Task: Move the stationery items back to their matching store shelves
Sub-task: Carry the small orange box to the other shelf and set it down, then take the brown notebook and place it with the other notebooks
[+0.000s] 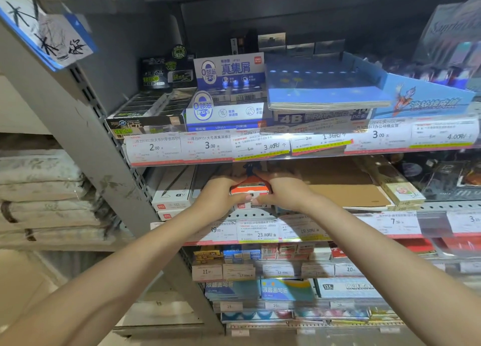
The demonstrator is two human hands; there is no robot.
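An orange and white stationery pack (250, 187) sits in the middle shelf (260, 214), just under the upper shelf's price strip. My left hand (221, 193) grips its left end and my right hand (282, 191) grips its right end. Both forearms reach up from the bottom of the view. The pack rests above a white box with a red logo (240, 205). The back of the pack is hidden in shadow.
White boxes (174, 189) lie left of the pack, brown flat cardboard (346, 192) and a yellow pencil box (400, 189) to the right. Eraser display boxes (226, 93) and a blue notebook (325, 90) fill the shelf above. Small boxed goods (260, 254) fill the shelves below. A grey upright post (109, 148) stands left.
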